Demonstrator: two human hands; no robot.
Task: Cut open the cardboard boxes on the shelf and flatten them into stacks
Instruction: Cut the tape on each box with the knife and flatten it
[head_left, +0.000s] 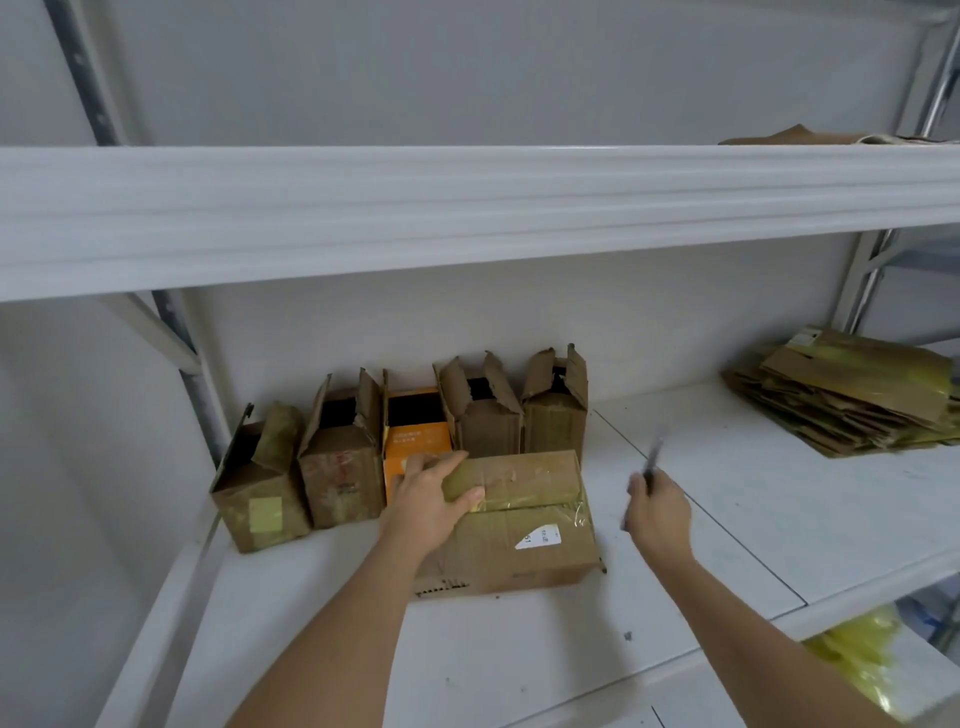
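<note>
Fingers (457, 462) lie straight on taped box (524, 514); right hand (657, 512) grips knife (652, 457) above white shelf (701, 519).

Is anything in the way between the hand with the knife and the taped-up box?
Nothing visible is. The right hand holds the knife just to the right of the taped box, with only bare white shelf between them. The left hand rests on the box's left end, away from that side.
</note>
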